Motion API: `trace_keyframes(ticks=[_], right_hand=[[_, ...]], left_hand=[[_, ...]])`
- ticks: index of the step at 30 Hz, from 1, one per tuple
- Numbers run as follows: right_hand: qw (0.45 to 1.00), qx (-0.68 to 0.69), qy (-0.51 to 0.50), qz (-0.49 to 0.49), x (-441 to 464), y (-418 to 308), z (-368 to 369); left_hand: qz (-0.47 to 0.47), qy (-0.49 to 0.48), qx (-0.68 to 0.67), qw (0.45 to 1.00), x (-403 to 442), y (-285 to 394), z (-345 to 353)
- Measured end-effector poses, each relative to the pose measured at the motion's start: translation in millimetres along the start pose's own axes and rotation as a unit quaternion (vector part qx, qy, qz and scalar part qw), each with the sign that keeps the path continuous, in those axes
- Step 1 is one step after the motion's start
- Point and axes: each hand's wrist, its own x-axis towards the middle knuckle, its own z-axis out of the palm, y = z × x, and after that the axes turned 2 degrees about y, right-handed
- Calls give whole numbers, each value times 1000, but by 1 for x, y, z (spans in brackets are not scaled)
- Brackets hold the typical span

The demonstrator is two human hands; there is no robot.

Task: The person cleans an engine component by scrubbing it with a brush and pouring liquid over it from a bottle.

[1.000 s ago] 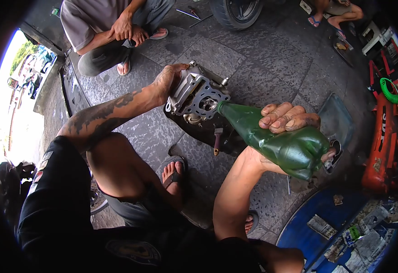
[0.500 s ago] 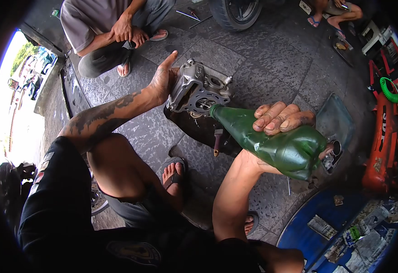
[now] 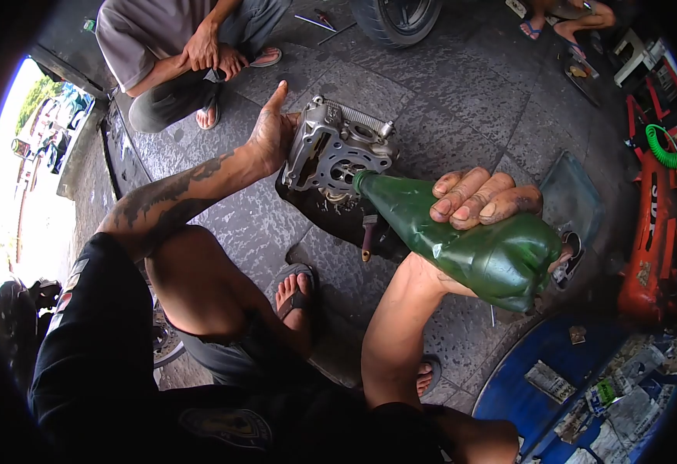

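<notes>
My left hand (image 3: 273, 133) grips the far left side of a metal engine cylinder head (image 3: 340, 147), thumb raised and the other fingers largely hidden behind it. The head is tilted so its flat face with the round combustion chamber is toward me. A green plastic bottle (image 3: 454, 232) lies in my right hand (image 3: 484, 203), fingers wrapped over its dented body. Its open mouth is right by the chamber; whether they touch I cannot tell. Below the head is a dark tray-like container (image 3: 315, 210), with a paintbrush (image 3: 368, 236) at its edge.
A person (image 3: 191, 62) crouches at the far left, hands together. A motorcycle wheel (image 3: 396, 19) stands at the back. On the right are a red floor jack (image 3: 648, 232), a green coiled hose (image 3: 667, 151), a clear tray (image 3: 574, 193) and a blue round surface (image 3: 520, 367) strewn with packets.
The bottle's mouth has shifted slightly left and up against the cylinder head's face, and its body looks a bit more squeezed. My left hand keeps its hold.
</notes>
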Motion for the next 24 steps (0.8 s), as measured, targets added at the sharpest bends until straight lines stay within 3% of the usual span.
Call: trace_keyframes(ticks=[4, 15, 18, 21, 24], right_hand=[[1000, -17, -15, -11, -1, 2, -3], [993, -1, 118, -1, -5, 8, 12], [998, 62, 28, -3, -5, 13, -3], [995, 85, 51, 5, -8, 13, -3], [996, 79, 47, 8, -7, 12, -4]], left_hand=[[-17, 34, -4, 999, -7, 1, 10], [-8, 27, 45, 999, 3, -3, 1], [-16, 33, 35, 999, 5, -3, -3], [-34, 20, 24, 999, 6, -1, -3], [-22, 25, 105, 994, 0, 1, 0]])
